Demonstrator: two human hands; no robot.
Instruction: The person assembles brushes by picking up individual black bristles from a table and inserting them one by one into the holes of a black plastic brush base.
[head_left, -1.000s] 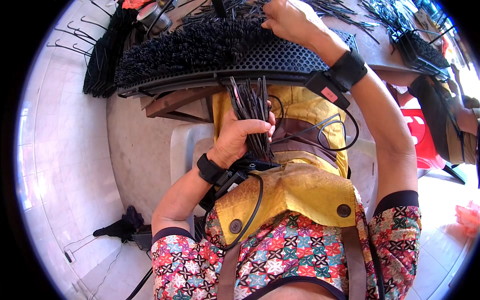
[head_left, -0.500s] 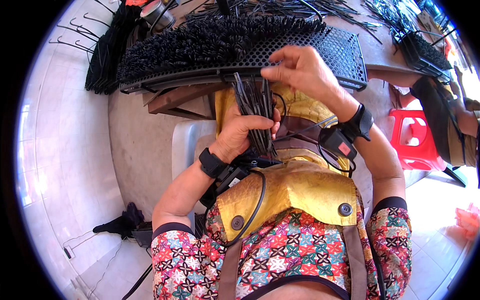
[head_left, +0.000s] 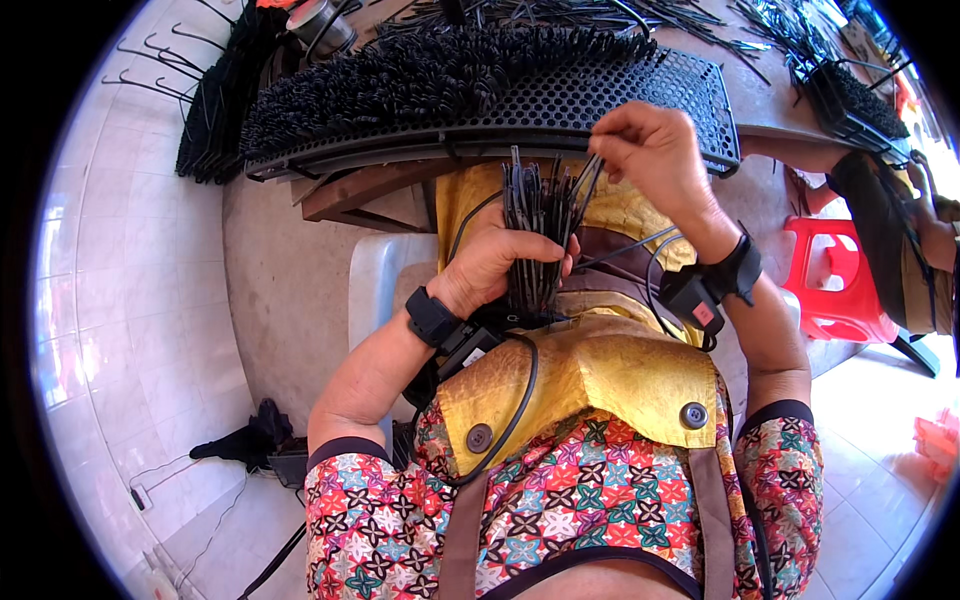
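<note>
A thick bundle of thin black strips (head_left: 533, 212) stands in my left hand (head_left: 497, 258), its thumb across the front and its fingers wrapped round behind. At the bundle's upper right, my right hand (head_left: 655, 160) pinches the tip of a thin black strip (head_left: 590, 178), which slants away from the others while its lower end stays among them. Just beyond both hands is a black perforated metal rack (head_left: 690, 110). Dense black looped strips (head_left: 400, 90) cover its left and back part; bare holes show along its right and front.
Loose black strips (head_left: 690, 30) lie on the table behind the rack, beside a metal can (head_left: 322, 25). Black pieces with hooked wires (head_left: 215, 115) hang at the left wall. To the right are a red stool (head_left: 830, 280), another person's arm (head_left: 935, 240) and a second filled rack (head_left: 855, 110).
My right hand has moved right and slightly nearer, and now draws a strip's end out sideways from the bundle. The bundle in my left hand has shifted slightly right and stands more upright.
</note>
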